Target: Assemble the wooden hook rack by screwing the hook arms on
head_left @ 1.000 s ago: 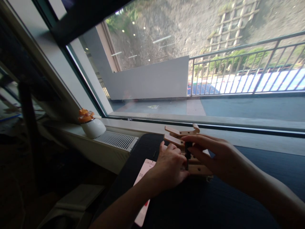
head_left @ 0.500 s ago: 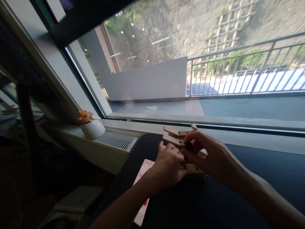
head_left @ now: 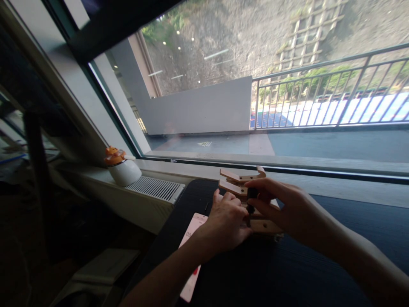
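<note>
A light wooden frame (head_left: 266, 227) of angled, drilled slats lies on the dark tabletop. Its upper slats (head_left: 232, 187) stick out to the left, beyond my fingers. My left hand (head_left: 227, 219) is closed around the near left part of the frame; its fingertips and what they press on are partly hidden. Between the thumb and index finger of my right hand (head_left: 271, 198) is a small black knob-like piece (head_left: 252, 194), held upright over the frame. The lower end of that piece meets the wood close to my left fingers.
A pink-white phone (head_left: 188, 281) lies under my left forearm, with a small dark pin (head_left: 206, 206) by it on the black table (head_left: 306, 273). On the sill at left stand a white pot with an orange top (head_left: 123, 170) and a vent grille (head_left: 156, 189). A window borders the far side.
My right thumb and fingers have shifted slightly around the black knob-like piece, which shows more now. My left hand and the wooden frame stay almost where they were.
</note>
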{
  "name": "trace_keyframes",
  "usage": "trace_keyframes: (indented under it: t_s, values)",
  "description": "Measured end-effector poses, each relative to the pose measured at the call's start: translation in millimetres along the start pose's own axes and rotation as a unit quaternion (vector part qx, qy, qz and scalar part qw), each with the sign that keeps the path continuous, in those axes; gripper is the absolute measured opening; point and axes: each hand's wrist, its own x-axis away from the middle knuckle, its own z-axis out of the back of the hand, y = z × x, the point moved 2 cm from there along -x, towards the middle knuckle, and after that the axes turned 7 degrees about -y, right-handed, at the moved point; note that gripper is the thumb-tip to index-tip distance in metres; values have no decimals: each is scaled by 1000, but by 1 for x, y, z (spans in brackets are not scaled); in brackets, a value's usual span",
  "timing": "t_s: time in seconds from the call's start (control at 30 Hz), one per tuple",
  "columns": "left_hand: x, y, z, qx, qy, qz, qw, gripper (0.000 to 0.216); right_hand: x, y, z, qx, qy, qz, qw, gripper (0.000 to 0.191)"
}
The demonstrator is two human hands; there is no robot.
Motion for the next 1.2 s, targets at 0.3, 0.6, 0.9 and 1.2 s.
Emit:
trace_keyframes:
  t_s: [0.3, 0.6, 0.9, 1.2]
  values:
    - [0, 2, -2, 19, 14, -2, 1000, 25, 0, -5, -8, 12, 45, -32, 998, 17]
    - [1, 3, 1, 20, 2, 8, 1000, 34, 2, -10, 2, 19, -11, 39, 999, 38]
    - [0, 0, -3, -5, 14, -6, 1000, 14, 3, -4, 3, 26, 19, 37, 999, 33]
    - [1, 2, -1, 17, 14, 1, 1000, 26, -1, -7, -3, 38, 49, 39, 997, 18]
